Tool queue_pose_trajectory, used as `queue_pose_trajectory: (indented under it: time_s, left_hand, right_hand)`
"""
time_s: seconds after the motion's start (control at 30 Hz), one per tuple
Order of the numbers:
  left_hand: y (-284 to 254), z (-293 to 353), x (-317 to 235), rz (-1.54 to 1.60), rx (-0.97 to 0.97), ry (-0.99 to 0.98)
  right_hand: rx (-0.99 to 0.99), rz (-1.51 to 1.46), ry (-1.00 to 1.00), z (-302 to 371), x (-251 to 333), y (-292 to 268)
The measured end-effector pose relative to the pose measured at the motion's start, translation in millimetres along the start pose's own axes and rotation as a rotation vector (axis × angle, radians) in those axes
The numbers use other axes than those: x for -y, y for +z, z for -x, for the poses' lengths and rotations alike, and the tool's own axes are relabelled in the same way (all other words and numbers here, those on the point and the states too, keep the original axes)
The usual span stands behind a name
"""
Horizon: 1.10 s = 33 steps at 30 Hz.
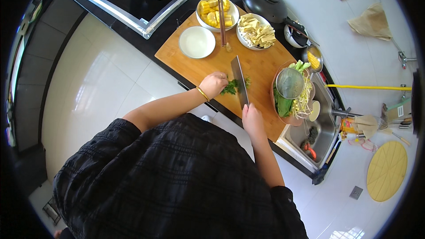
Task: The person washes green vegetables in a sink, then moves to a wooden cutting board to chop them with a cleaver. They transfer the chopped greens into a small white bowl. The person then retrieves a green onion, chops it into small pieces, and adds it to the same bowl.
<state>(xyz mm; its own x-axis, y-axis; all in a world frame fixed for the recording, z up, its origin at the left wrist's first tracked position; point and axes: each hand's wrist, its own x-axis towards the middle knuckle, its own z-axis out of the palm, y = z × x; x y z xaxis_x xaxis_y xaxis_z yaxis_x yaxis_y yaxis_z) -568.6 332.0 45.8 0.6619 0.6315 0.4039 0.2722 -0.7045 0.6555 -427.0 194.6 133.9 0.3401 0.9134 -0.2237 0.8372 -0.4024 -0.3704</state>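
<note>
My right hand (251, 117) is closed round the handle of a cleaver (238, 74), whose broad blade points away from me over the wooden cutting board (261, 68). Left of the blade lies a small heap of cut green herbs (230, 87), and a few bits show on its other side. My left hand (214, 84), with a gold bangle at the wrist, has its fingers curled in and pressed at the left edge of the herbs. Its fingertips are partly hidden. Beyond the hands, a white bowl (197, 42) stands on the board with nothing visible in it.
Corn pieces fill a bowl (206, 23) with chopsticks (221, 17) across it. Beside it is a bowl of tofu strips (254, 31). A strainer (290, 83) rests over a basket of greens and sprouts (305, 102), near the sink (326, 126). The stove (150, 6) is far left.
</note>
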Motion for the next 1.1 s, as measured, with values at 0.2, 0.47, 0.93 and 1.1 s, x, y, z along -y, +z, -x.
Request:
queue_pose_trajectory:
  time_s: [0.2, 0.47, 0.93, 1.1]
  left_hand:
    - [-0.7, -2.4, 0.4, -0.087, 0.066, 0.062]
    - [-31.2, -9.0, -5.8, 0.03, 0.046, 0.188]
    - [5.3, -2.6, -8.4, -0.028, -0.035, 0.017]
    - [7.1, -1.5, -4.9, -0.004, -0.017, 0.045]
  right_hand:
    - [-0.087, -0.164, 0.038, -24.4, -7.1, 17.9]
    - [-0.163, -0.419, 0.106, -7.8, -30.2, 4.6]
    - [0.007, -0.052, 0.001, 17.4, 0.2, -7.5]
    - [-0.035, -0.105, 0.076, -5.0, 5.6, 17.6]
